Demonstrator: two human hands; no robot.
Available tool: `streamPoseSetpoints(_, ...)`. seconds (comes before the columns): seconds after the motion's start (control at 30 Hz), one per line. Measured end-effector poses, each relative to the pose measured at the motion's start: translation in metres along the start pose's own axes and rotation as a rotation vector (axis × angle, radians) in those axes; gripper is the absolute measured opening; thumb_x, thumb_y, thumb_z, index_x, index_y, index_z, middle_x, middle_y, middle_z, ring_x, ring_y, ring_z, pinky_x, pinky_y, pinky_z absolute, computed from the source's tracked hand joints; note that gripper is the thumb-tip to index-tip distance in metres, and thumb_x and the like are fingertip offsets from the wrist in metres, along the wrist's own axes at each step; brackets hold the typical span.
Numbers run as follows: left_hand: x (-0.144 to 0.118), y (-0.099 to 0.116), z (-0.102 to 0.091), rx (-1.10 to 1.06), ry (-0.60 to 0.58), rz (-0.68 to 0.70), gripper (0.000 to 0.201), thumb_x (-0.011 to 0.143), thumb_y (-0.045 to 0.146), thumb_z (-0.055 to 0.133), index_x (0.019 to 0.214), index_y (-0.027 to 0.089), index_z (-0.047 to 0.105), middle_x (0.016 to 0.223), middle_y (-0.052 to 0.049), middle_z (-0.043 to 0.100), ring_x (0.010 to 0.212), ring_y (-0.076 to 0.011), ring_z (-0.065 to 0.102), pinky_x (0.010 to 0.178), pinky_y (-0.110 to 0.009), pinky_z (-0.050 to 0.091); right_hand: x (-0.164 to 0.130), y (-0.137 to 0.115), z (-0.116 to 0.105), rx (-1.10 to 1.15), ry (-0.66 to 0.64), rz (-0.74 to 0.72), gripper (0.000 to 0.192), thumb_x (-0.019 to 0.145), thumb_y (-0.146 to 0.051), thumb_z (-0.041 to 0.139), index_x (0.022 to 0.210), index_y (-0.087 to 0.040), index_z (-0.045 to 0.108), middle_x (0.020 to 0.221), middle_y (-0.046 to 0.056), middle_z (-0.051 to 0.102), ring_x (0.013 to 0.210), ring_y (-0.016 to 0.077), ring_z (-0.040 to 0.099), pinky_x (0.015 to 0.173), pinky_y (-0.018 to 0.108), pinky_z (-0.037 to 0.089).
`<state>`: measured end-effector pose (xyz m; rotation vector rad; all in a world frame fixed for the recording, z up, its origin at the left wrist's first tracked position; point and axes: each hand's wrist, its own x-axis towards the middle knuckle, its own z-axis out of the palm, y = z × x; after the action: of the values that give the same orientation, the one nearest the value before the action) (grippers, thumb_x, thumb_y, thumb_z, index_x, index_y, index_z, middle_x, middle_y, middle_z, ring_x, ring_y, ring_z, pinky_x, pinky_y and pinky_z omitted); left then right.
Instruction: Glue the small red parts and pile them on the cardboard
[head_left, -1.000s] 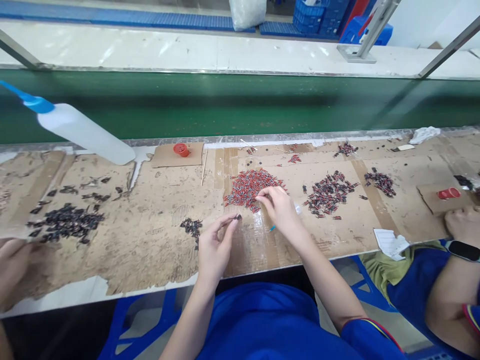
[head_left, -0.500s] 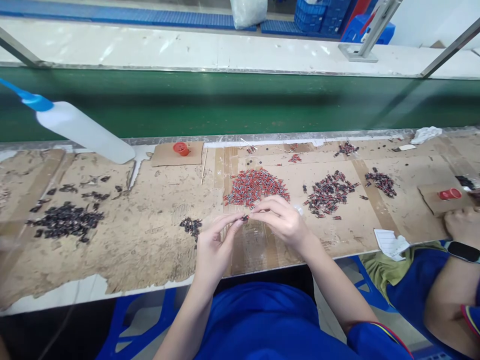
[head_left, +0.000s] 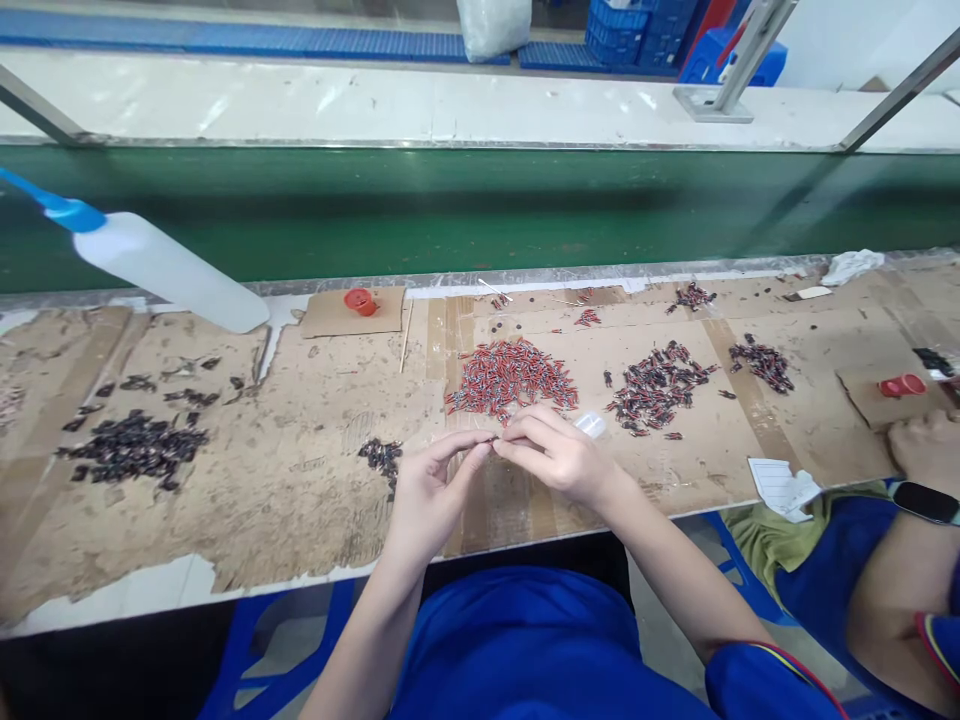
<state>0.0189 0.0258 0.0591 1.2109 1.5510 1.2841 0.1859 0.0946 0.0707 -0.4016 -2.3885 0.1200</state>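
My left hand (head_left: 435, 487) pinches a small black part (head_left: 491, 440) between thumb and forefinger; little of it shows. Against it, the fingertips of my right hand (head_left: 553, 450) are pressed together, and what they hold is hidden. Just beyond my hands lies a heap of small red-and-metal pieces (head_left: 514, 375). A small pile of black parts (head_left: 381, 456) sits on the cardboard (head_left: 300, 500) left of my left hand. To the right of my right hand are a small clear plastic item (head_left: 590, 425) and a pile of mixed red-and-black pieces (head_left: 660, 388).
A white squeeze bottle (head_left: 169, 268) leans at the left, behind a larger black heap (head_left: 139, 448). Red cups (head_left: 360, 301) stand on cardboard pads; a thin stick (head_left: 406, 338) lies beside one. At the right rests a co-worker's arm with a watch (head_left: 926, 501), near torn paper (head_left: 784, 487).
My right hand has come slightly down and left, its fingertips now meeting those of my left hand. The black part shows less, and the clear plastic item shows more.
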Motion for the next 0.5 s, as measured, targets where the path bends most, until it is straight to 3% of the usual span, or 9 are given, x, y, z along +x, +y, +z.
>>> streamPoseSetpoints(0.1,0.002,-0.001,0.002,-0.047,-0.024,-0.039,0.017,0.074,0.034,0.07,0.082,0.019,0.075,0.086,-0.006,0.077,0.082,-0.0208,0.072,0.082,-0.034,0.058,-0.002,0.002,0.002,-0.012,-0.024,-0.018,0.023,0.095,-0.008,0.05,0.084,-0.012,0.07,0.079,0.01,0.066,0.081,0.0189,0.057,0.068,0.03,0.054)
streamPoseSetpoints(0.2,0.002,-0.003,0.005,-0.073,-0.026,-0.056,0.017,0.074,0.033,0.07,0.081,0.018,0.074,0.084,-0.006,0.077,0.082,-0.0202,0.071,0.082,-0.033,0.057,-0.007,0.004,0.005,0.121,0.004,0.087,0.025,0.096,-0.011,0.049,0.084,-0.015,0.071,0.081,0.009,0.069,0.083,0.0184,0.061,0.071,0.031,0.055)
streamPoseSetpoints(0.33,-0.004,-0.003,0.01,-0.09,-0.031,-0.054,0.018,0.078,0.033,0.066,0.085,0.018,0.073,0.087,-0.006,0.076,0.086,-0.0198,0.07,0.084,-0.032,0.056,-0.014,-0.004,0.008,0.508,0.09,0.504,0.01,0.088,-0.024,0.066,0.091,-0.019,0.073,0.088,0.006,0.074,0.079,0.0169,0.068,0.073,0.033,0.058)
streamPoseSetpoints(0.4,-0.008,-0.001,0.014,-0.085,-0.02,-0.038,0.018,0.08,0.033,0.065,0.088,0.019,0.073,0.091,-0.007,0.076,0.089,-0.0197,0.069,0.087,-0.032,0.054,-0.016,-0.012,0.01,0.69,0.157,0.761,0.014,0.084,-0.03,0.07,0.092,-0.02,0.074,0.089,0.006,0.076,0.075,0.0164,0.07,0.069,0.03,0.059)
streamPoseSetpoints(0.5,-0.014,0.0,0.018,-0.074,0.013,-0.013,0.018,0.083,0.033,0.063,0.091,0.019,0.072,0.095,-0.007,0.075,0.093,-0.0192,0.068,0.09,-0.032,0.053,-0.018,-0.023,0.013,0.816,0.263,0.939,0.012,0.084,-0.029,0.069,0.086,-0.02,0.076,0.086,0.005,0.076,0.078,0.0174,0.072,0.069,0.029,0.059)
